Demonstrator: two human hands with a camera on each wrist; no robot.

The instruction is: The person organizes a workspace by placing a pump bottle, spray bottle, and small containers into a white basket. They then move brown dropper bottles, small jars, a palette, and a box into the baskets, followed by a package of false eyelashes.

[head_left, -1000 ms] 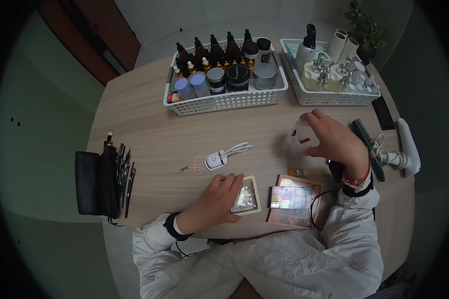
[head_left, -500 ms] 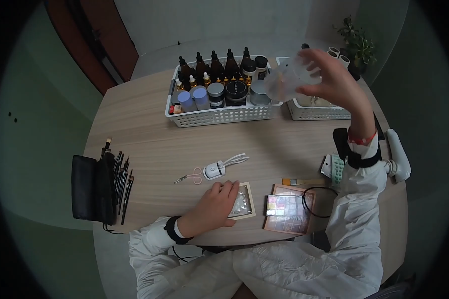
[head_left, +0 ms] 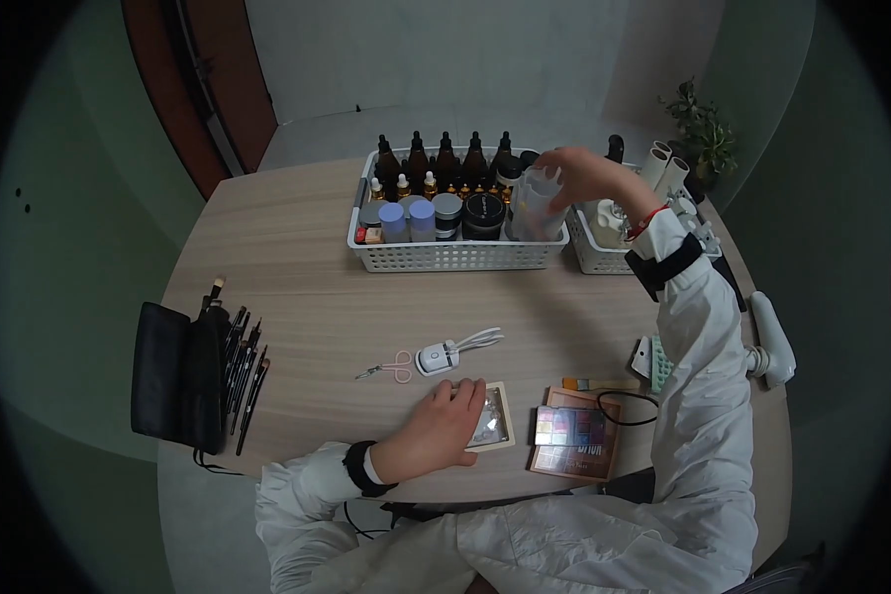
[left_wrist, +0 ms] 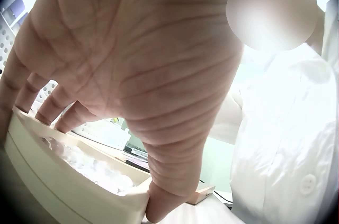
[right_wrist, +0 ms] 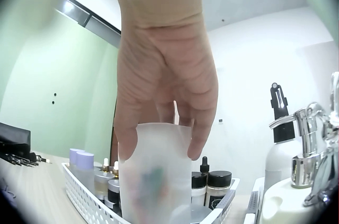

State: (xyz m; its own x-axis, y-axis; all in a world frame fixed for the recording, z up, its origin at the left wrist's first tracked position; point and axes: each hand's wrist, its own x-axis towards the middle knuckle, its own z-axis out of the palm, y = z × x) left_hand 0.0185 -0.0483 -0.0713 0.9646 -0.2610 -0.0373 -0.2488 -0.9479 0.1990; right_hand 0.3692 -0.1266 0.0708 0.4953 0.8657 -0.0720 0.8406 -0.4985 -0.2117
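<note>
My right hand (head_left: 589, 180) grips a translucent frosted cup (right_wrist: 159, 181) from above by its rim. The cup stands upright at the right end of the white basket (head_left: 455, 259), among jars and bottles; blurred coloured shapes show through its wall. Down at the front of the table, my left hand (head_left: 434, 431) lies over a shallow cream-rimmed box (head_left: 505, 428) of clear, shiny pieces. In the left wrist view its fingers (left_wrist: 53, 107) hook over one side of the rim and the thumb is against another. The palm hides part of the box in the head view.
A second basket (head_left: 604, 263) with pump bottles stands right of the first. An eyelash curler-like white device (head_left: 436, 357) and pink-handled scissors (head_left: 391, 368) lie mid-table. Palettes (head_left: 574, 436) and a flat brush (head_left: 594, 384) are front right. A black brush case (head_left: 173, 376) lies left.
My right hand has lifted the frosted cup off the table and carried it away from me to the basket's right end. The left hand has stayed on the cream-rimmed box.
</note>
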